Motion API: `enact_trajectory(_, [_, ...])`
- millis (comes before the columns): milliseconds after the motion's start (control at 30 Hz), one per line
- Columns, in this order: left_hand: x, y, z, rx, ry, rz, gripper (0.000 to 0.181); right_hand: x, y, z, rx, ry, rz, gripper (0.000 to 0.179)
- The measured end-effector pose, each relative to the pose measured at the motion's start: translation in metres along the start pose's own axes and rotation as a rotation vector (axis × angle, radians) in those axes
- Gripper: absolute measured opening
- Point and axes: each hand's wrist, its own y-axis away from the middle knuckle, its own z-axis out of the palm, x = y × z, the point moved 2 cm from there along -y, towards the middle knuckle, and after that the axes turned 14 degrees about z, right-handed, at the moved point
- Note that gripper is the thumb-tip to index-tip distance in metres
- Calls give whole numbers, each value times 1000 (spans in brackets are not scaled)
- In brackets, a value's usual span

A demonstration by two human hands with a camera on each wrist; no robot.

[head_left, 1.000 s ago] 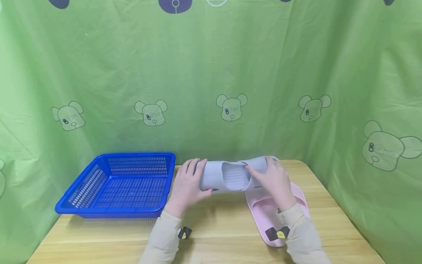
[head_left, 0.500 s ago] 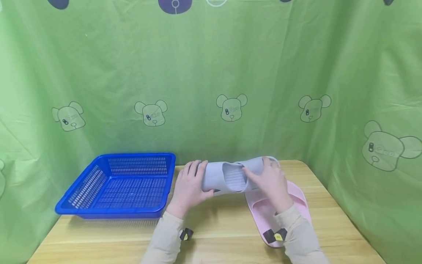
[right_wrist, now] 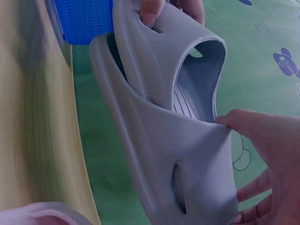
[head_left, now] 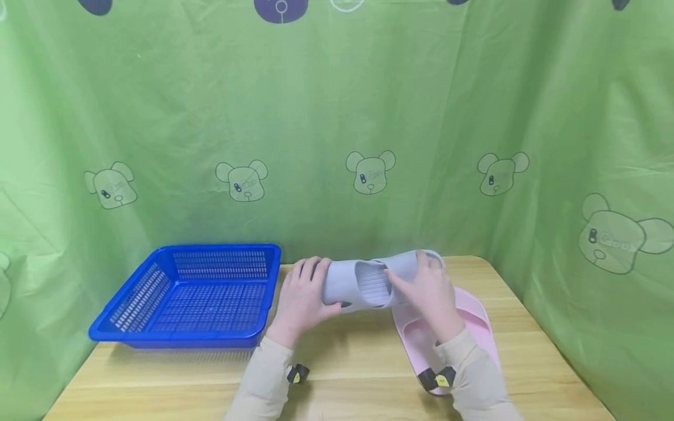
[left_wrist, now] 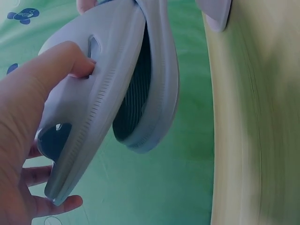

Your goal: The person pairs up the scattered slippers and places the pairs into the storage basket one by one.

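Observation:
In the head view, two pale grey slippers are held end to end above the table, one partly tucked into the other. My left hand (head_left: 302, 299) grips the left grey slipper (head_left: 342, 283), its thumb at the slot in the strap, as the left wrist view shows. The right grey slipper (right_wrist: 159, 140) is gripped by my right hand (head_left: 433, 295), the thumb at the edge of its strap. Ribbed insole shows through the gap between the straps. Under my right forearm a pink slipper (head_left: 476, 313) lies on the table, partly covered by the sleeve and wrist camera.
A blue plastic basket (head_left: 189, 336) with perforated walls stands on the left of the wooden table (head_left: 347, 374), close to my left hand. Green curtain (head_left: 316, 105) with bear prints hangs behind and on both sides.
My right hand has shifted slightly left with its grey slipper, and the gap between the two straps looks a little narrower. My left hand has moved slightly right. The basket stays put.

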Motion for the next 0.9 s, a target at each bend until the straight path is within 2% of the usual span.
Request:
enact_trajectory(167, [-6, 2, -1, -38, 18, -59, 87, -4, 1, 2, -101, -31, -13, 103])
enact_trajectory(367, [-13, 4, -3, -61, 41, -105, 87, -4, 0, 4, -147, -58, -55, 101])
enact_trajectory(567, [-20, 6, -6, -71, 81, -136, 87, -2, 0, 2, -150, -37, -116, 97])
enact_trajectory(733, [-27, 8, -8, -87, 107, -139, 86, 0, 0, 0, -110, 20, -196, 94])
enact_trajectory(900, [-31, 9, -11, -72, 131, -119, 85, 5, -4, 3, -105, 62, -274, 110])
